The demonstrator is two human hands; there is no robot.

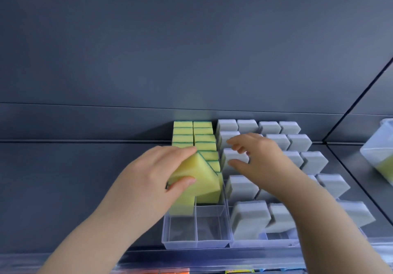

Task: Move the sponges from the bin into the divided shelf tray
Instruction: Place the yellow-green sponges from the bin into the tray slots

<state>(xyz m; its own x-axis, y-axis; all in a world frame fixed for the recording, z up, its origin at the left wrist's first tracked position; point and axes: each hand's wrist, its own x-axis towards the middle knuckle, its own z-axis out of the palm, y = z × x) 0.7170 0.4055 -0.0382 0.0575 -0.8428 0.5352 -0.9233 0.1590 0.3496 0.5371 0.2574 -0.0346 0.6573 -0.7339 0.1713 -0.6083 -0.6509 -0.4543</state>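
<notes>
Nearest me, below both wrists, is the front rim of the clear plastic divided tray (196, 241). Just past it the left hand (148, 178) clamps a yellow foam block sponge (197, 178), thumb on its near face, tilted above the tray's divider. Beside it the right hand (261, 159) hovers loose-fingered, gripping nothing, over grey rectangular sponges (240, 186). Beyond the left fingertips stand packed yellow green-edged sponges (203, 137). Tilted so, the block may straddle the divider or shove that row askew. The clear bin (376, 144) sits far to the right.
</notes>
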